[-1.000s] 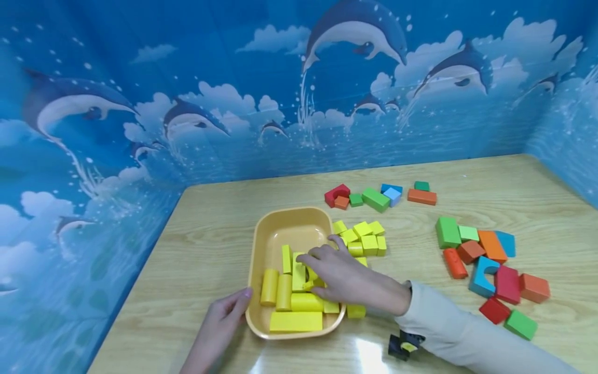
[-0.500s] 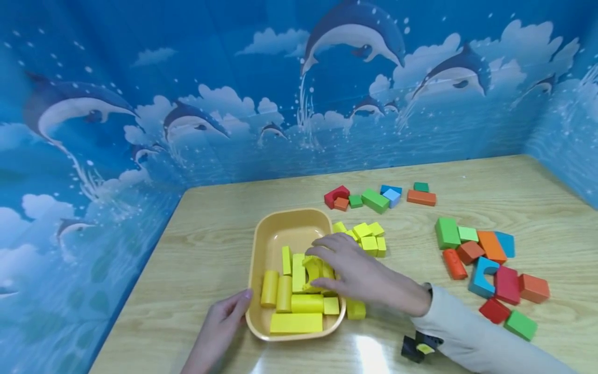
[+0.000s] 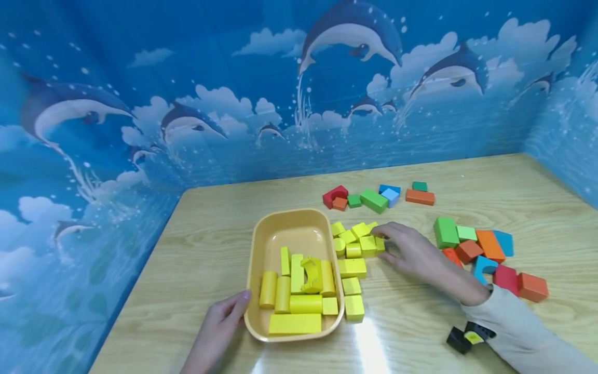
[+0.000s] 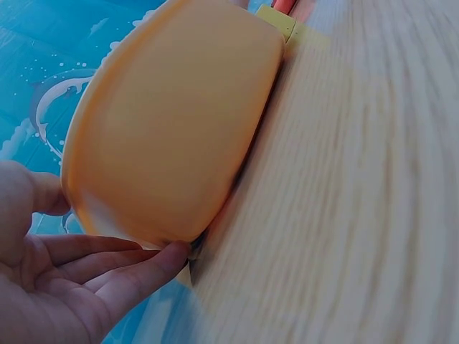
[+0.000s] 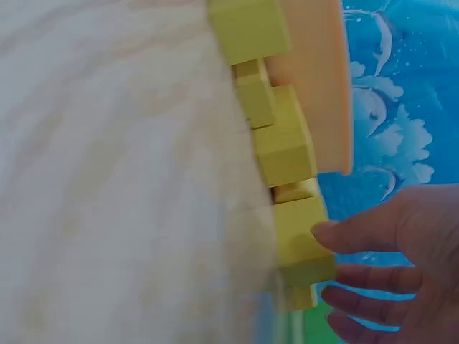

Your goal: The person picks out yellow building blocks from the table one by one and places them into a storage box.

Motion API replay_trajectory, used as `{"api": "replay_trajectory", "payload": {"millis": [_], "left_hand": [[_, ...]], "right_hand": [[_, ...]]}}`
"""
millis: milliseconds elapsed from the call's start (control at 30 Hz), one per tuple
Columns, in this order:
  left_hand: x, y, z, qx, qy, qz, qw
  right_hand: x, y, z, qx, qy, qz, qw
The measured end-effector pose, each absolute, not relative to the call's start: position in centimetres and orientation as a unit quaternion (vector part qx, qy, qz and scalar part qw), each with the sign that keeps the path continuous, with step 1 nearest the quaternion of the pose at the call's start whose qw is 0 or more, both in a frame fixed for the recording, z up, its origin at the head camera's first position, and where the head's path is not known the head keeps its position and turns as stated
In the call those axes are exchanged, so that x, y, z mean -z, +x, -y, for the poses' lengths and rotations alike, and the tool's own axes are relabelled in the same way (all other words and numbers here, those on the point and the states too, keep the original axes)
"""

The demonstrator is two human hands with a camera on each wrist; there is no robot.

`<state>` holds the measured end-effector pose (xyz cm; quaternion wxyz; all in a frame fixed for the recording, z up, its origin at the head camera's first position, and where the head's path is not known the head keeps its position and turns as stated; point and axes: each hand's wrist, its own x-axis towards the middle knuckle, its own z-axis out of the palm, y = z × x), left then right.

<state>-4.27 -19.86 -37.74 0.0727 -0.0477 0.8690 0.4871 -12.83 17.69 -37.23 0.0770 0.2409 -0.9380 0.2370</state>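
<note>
A tan plastic tray (image 3: 291, 215) holds several yellow blocks: cylinders, rectangular blocks and an arch block (image 3: 314, 274). At its lower left corner my left hand (image 3: 223, 324) holds the tray, thumb at the rim and fingers against the outer side, as the left wrist view shows. My right hand (image 3: 413, 254) reaches over the right end of a cluster of small yellow blocks beside the tray. Its thumb and fingers are spread around a yellow cube (image 5: 301, 233), thumb tip overlapping that cube in the right wrist view.
Right of the tray stand a yellow rectangular block (image 3: 352, 268) and yellow cubes (image 3: 354, 308). Farther right lies a group of green, orange, blue and red blocks (image 3: 506, 278), partly behind the right forearm. More coloured blocks (image 3: 374, 201) sit behind. A dolphin-printed backdrop (image 3: 210, 150) encloses the table.
My right hand has let go of the yellow arch block inside the tray and moved right to the yellow cluster outside. The left hand has stayed at the tray's corner.
</note>
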Motion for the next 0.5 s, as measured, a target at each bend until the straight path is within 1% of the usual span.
{"api": "replay_trajectory", "payload": {"millis": [200, 500], "left_hand": [[37.85, -4.25, 20.02, -0.496, -0.040, -0.864, 0.073], [37.67, -4.32, 20.12, -0.486, -0.045, -0.869, 0.078]], "right_hand": [[38.20, -13.05, -17.95, -0.232, 0.254, 0.934, 0.090], [38.25, -13.14, -18.04, -0.233, 0.256, 0.935, 0.081]]}}
